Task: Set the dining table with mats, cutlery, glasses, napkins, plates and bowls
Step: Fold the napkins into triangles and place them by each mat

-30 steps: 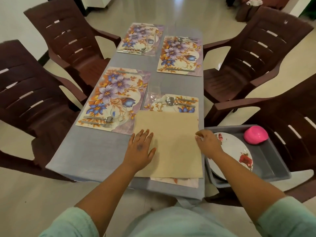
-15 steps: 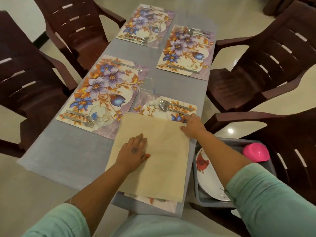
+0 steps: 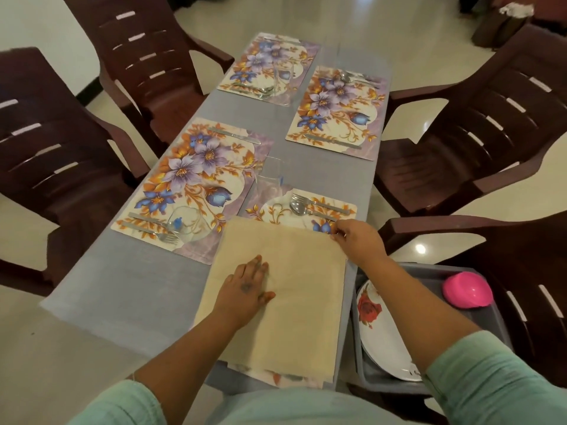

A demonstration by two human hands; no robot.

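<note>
A beige cloth napkin (image 3: 294,314) lies spread over the near right floral mat (image 3: 334,207), hiding most of it. My left hand (image 3: 245,289) rests flat on the napkin's middle, fingers apart. My right hand (image 3: 356,240) pinches the napkin's far right corner. A fork and spoon (image 3: 302,205) lie on the uncovered strip of that mat, with a clear glass (image 3: 270,176) beside them. Three other floral mats (image 3: 190,179) hold cutlery and glasses.
The grey table (image 3: 129,289) is ringed by dark brown plastic chairs (image 3: 478,124). On the near right chair a grey tray (image 3: 478,320) holds white rose-printed plates (image 3: 380,329) and a pink bowl (image 3: 468,289) turned upside down.
My right hand slid from the napkin's near right edge up to its far right corner. The left hand stayed pressed on the napkin.
</note>
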